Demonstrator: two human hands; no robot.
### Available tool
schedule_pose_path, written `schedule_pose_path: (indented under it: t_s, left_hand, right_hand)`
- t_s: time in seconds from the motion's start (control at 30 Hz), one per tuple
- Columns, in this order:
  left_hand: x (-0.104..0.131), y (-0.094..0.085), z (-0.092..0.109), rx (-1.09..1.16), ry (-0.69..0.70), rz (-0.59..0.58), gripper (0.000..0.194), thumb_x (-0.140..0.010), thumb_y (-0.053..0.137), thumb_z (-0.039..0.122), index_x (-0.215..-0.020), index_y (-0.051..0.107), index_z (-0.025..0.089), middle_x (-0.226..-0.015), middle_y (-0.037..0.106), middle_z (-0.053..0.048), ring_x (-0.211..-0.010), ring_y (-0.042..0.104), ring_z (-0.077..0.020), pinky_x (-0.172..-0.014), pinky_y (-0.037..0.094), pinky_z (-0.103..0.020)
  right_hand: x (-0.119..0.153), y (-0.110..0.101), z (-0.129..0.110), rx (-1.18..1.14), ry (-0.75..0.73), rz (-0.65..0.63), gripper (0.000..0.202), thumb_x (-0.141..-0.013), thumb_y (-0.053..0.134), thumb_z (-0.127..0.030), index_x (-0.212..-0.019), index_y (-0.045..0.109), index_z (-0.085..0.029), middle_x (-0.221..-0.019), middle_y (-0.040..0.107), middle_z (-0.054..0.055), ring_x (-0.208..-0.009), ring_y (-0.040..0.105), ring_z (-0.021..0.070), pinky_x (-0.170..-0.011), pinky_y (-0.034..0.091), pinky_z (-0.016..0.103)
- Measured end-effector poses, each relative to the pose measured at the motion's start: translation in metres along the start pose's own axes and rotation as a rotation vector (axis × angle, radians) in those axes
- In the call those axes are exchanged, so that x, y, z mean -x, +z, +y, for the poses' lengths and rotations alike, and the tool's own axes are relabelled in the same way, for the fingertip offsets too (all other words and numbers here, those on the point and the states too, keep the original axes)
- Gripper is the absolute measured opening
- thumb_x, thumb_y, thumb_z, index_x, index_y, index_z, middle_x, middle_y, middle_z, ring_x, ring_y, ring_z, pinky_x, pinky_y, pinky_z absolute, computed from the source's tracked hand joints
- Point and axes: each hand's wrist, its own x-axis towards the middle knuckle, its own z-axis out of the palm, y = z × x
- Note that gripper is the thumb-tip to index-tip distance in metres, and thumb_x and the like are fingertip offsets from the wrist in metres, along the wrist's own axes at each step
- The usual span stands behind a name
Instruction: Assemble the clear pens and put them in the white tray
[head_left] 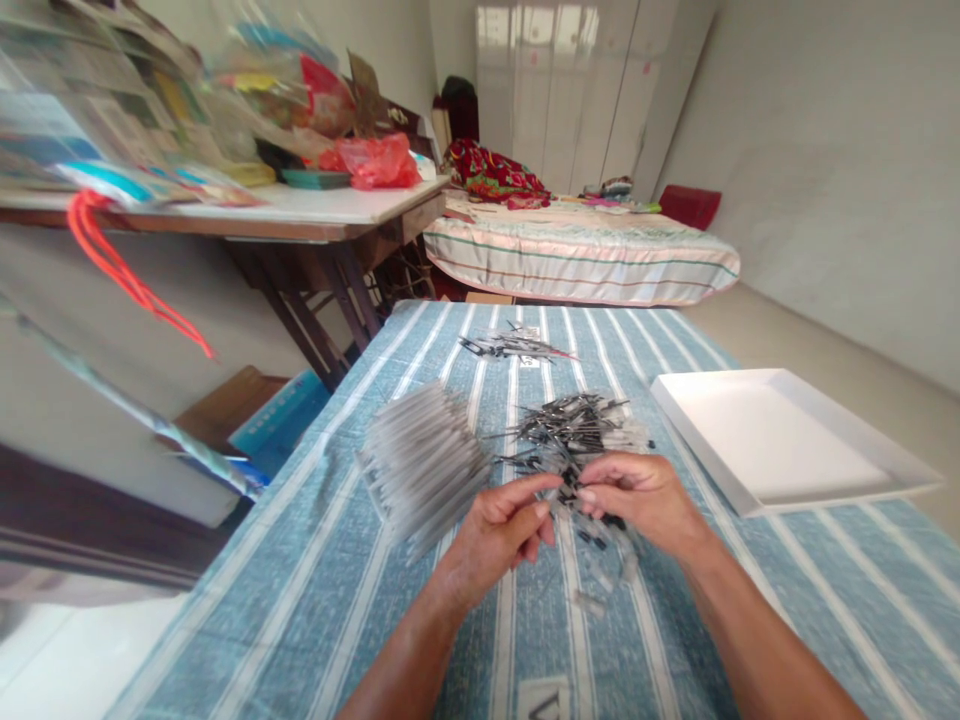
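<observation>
Over the blue and white striped cloth, my left hand (510,525) is closed in a pinch, thumb against fingers. My right hand (641,495) pinches close beside it, fingertips almost meeting the left ones. Whatever is between the fingertips is too small and blurred to name. Behind the hands lies a heap of thin black pen refills (574,420) with pale ends. Small black and clear pieces (592,540) are scattered beneath and in front of the right hand. To the left of the hands, translucent pen barrels (424,460) lie stacked side by side.
A shallow white box (795,440) sits on the table's right side. Farther back lies a small bunch of thin dark sticks (510,345). A side table (367,205) at left carries bags and an orange-red cord (127,265). A bed (585,250) stands beyond the table.
</observation>
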Motion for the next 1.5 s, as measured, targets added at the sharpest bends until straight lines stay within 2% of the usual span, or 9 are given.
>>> schedule_pose_path:
  t_s: [0.2,0.6,0.9,1.17,1.5]
  left_hand:
    - [0.0,0.001,0.001,-0.035,-0.001,-0.016,0.039,-0.078,0.053,0.03,-0.115,0.058,0.018,-0.06,0.06,0.001,-0.042,0.044,-0.0062,-0.039,0.03,-0.018]
    - [-0.003,0.001,-0.006,-0.1,0.004,-0.041,0.036,-0.079,0.052,0.03,-0.112,0.059,0.017,-0.06,0.059,0.001,-0.043,0.042,-0.0063,-0.041,0.032,-0.018]
    - [-0.002,0.001,-0.005,-0.189,-0.03,-0.05,0.03,-0.079,0.05,0.027,-0.104,0.062,0.016,-0.058,0.057,0.003,-0.043,0.042,-0.0067,-0.044,0.034,-0.019]
    - [-0.001,0.003,0.002,-0.287,-0.079,-0.074,0.024,-0.08,0.048,0.032,-0.084,0.064,0.014,-0.06,0.057,0.001,-0.046,0.043,-0.0077,-0.045,0.034,-0.02]
    - [0.0,0.004,0.003,-0.354,-0.118,-0.078,0.022,-0.08,0.046,0.032,-0.082,0.06,0.014,-0.059,0.056,0.002,-0.044,0.041,-0.0076,-0.042,0.031,-0.019]
  right_hand:
    - [-0.003,0.004,0.009,-0.029,0.009,-0.026,0.019,-0.067,0.07,-0.032,-0.077,0.068,-0.015,-0.057,0.064,0.0,-0.05,0.058,0.0106,-0.05,0.049,0.022]
    - [-0.006,0.002,0.017,0.054,-0.042,-0.153,0.015,-0.073,0.065,-0.03,-0.077,0.067,-0.015,-0.057,0.061,0.0,-0.05,0.056,0.01,-0.05,0.048,0.021]
    - [-0.003,0.002,0.022,0.055,0.018,-0.171,0.013,-0.073,0.065,-0.027,-0.077,0.067,-0.015,-0.056,0.061,-0.001,-0.049,0.057,0.0096,-0.048,0.047,0.02]
    - [-0.002,0.002,0.025,0.007,0.089,-0.191,0.011,-0.071,0.066,-0.026,-0.074,0.067,-0.015,-0.054,0.061,-0.002,-0.046,0.057,0.0085,-0.046,0.048,0.018]
    - [-0.002,0.001,0.035,0.011,0.117,-0.216,0.015,-0.069,0.068,-0.026,-0.08,0.067,-0.015,-0.055,0.062,-0.002,-0.047,0.058,0.009,-0.045,0.048,0.018]
